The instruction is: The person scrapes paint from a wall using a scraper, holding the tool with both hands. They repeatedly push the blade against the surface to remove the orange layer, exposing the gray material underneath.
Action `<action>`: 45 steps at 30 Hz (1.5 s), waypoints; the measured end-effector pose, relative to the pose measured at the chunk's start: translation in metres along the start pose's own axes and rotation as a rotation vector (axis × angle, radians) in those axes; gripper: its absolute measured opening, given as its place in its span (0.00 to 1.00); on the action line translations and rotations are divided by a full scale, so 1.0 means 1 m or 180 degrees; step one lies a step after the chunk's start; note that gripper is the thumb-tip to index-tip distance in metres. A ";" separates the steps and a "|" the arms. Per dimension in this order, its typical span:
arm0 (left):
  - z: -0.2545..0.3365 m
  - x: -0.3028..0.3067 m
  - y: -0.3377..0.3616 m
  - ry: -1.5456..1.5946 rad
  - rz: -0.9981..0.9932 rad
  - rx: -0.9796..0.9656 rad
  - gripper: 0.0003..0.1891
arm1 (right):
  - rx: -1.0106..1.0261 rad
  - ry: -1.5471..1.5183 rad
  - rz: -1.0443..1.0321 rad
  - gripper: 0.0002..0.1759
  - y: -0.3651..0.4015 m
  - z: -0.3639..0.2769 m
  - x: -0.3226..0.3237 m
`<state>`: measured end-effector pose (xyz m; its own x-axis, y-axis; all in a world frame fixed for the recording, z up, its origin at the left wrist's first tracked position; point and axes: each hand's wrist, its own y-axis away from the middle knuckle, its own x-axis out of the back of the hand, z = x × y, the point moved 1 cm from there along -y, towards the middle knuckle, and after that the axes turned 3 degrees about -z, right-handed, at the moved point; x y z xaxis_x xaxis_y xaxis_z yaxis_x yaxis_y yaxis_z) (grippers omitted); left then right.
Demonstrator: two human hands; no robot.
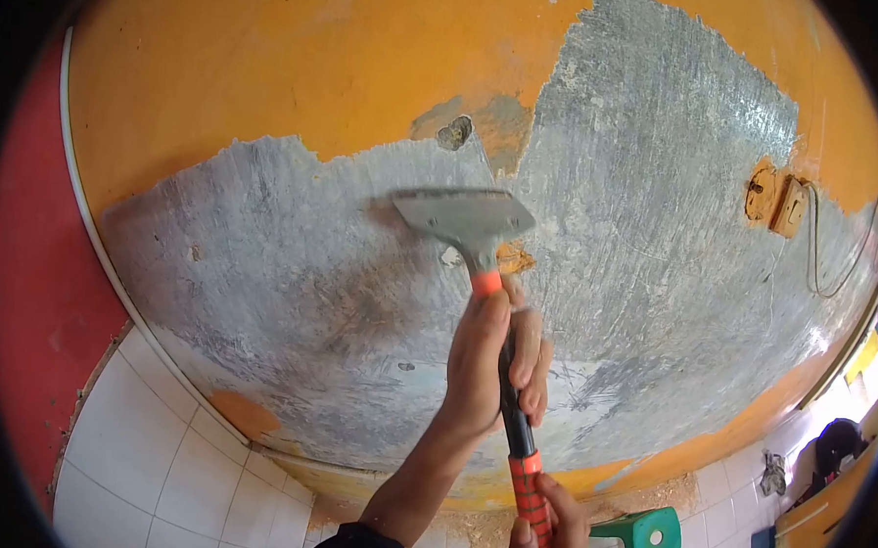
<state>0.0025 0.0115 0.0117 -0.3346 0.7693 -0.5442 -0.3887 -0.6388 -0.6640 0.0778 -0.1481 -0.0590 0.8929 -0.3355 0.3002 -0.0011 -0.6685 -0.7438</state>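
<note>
Wall (pixel 263 266) mostly stripped grey; paint (pixel 271 71) left above and below. Left hand (pixel 494 365) and right hand (pixel 548 526), grip closed round scraper (pixel 471 222).

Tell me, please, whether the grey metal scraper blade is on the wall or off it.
On, apparently: the grey metal scraper blade lies against the stripped grey wall, though blurred.

Rough wall (pixel 291 297), metal scraper (pixel 486 281)
We see matt orange paint (pixel 271 71) around scratched grey plaster (pixel 656 235); the blade (pixel 464 216) is dull grey metal, the handle (pixel 517 429) ribbed orange-and-black plastic.
</note>
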 end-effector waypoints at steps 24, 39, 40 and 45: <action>0.027 0.012 -0.008 -0.0204 -0.0104 0.0071 0.15 | -0.0062 0.0344 0.0357 0.29 -0.001 0.007 -0.046; 0.035 -0.013 -0.005 -0.1005 0.0550 0.0227 0.18 | -0.0161 0.0352 -0.0297 0.31 -0.004 -0.004 -0.022; 0.033 -0.014 -0.005 -0.1056 0.0579 0.0209 0.19 | -0.0153 0.0345 -0.0357 0.31 -0.002 -0.003 -0.019; 0.015 -0.019 0.001 -0.1309 0.0921 0.0109 0.20 | 0.0267 0.0533 -0.0270 0.33 -0.002 0.012 -0.002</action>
<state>-0.0044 -0.0043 0.0292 -0.7407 0.4973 -0.4518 -0.2557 -0.8305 -0.4949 0.0813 -0.1385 -0.0651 0.8009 -0.3906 0.4539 0.1148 -0.6438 -0.7566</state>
